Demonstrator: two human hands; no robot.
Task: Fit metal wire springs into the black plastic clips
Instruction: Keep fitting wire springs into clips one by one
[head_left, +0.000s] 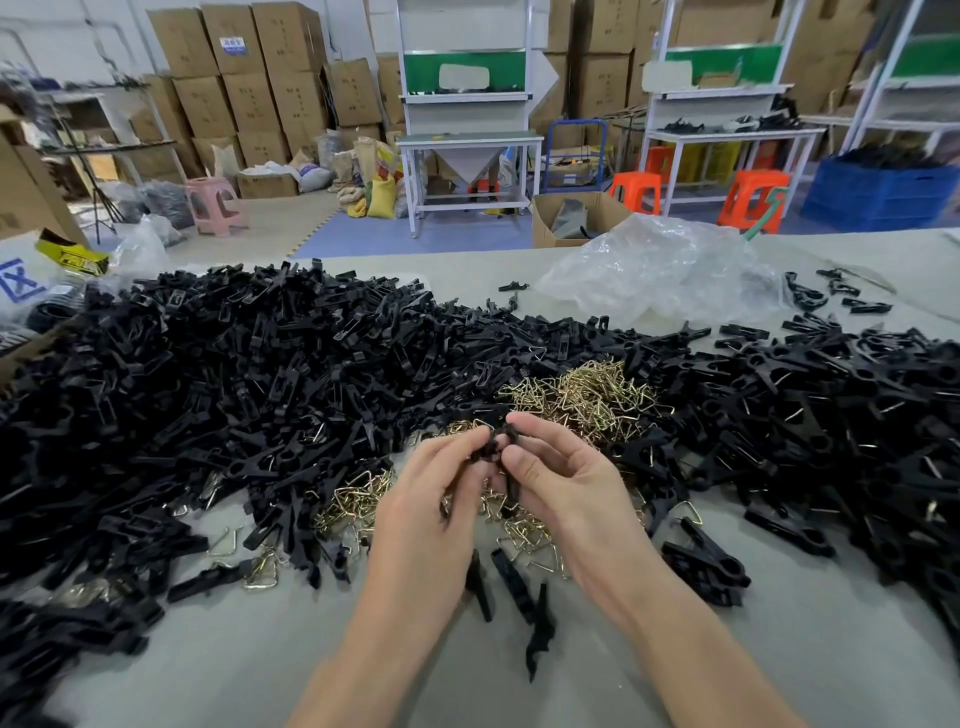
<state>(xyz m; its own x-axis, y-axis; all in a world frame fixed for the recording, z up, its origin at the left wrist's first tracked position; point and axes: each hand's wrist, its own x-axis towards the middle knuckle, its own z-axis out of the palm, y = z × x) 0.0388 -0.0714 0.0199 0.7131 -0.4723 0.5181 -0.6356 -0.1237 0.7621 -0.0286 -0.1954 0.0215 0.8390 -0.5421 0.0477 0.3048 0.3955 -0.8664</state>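
Both hands meet over the desk (260, 670), grip clamped from two sides on one black clip (497, 448). Left hand (436, 499) pinches it from 9 o'clock with its fingertips; right hand (566, 483) pinches from 3 o'clock, thumb and forefinger curled round the upper end. Clip sits right at the fingertips, between the two hands, its lower end hanging down past the right thumb. Cannot tell whether a spring is in it. Directly beneath the grip and out to 1 o'clock: brass-coloured wire springs (587, 395), tangled in a loose mound, with a thinner patch (353, 501) at 8 o'clock. At 6 o'clock, between the wrists, a few loose clip pieces (511, 577) lie flat on bare desk. Large heap of black clips (234, 374) fills 9 to 11 o'clock; second heap (831, 415) from 2 to 4 o'clock, some showing wire. Crumpled clear plastic bag (654, 265) at 1 o'clock, near the far desk edge. Beyond: orange stools (756, 200), stacked cardboard boxes (249, 78).
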